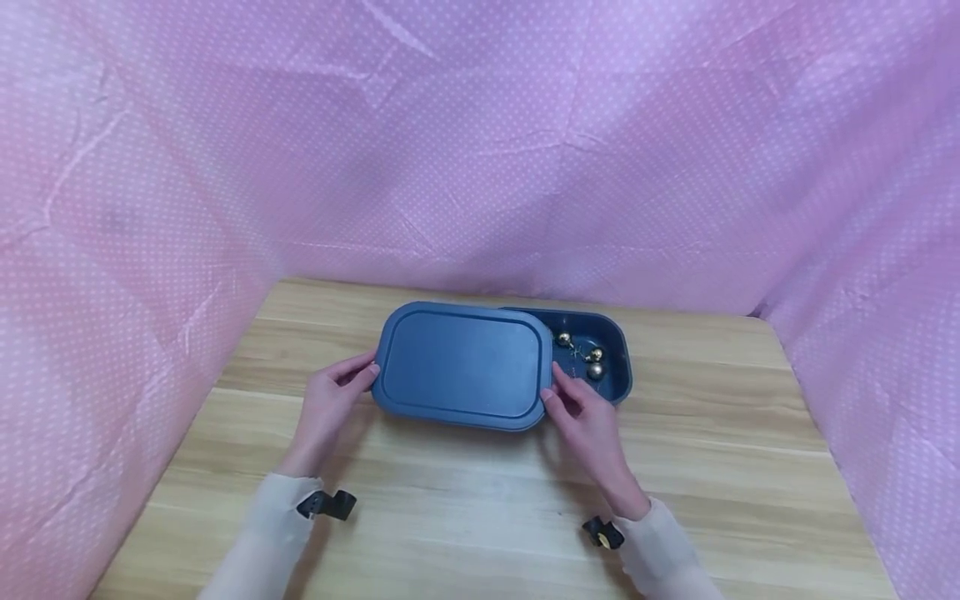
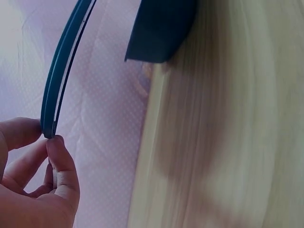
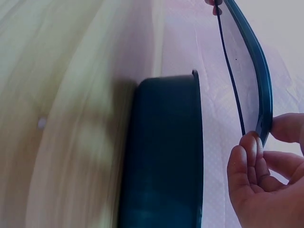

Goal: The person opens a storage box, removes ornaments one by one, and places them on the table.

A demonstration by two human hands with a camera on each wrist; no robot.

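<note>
the left hand (image 1: 333, 398) and right hand (image 1: 581, 414) each pinch an end of the blue lid (image 1: 461, 364). it hangs above the blue box (image 1: 611, 367), which holds gold balls (image 1: 595, 356).

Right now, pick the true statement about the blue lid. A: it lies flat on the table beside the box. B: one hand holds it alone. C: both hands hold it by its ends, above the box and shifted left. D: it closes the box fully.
C: the left hand and right hand pinch the lid at opposite ends, leaving the box and its gold balls uncovered.
</note>
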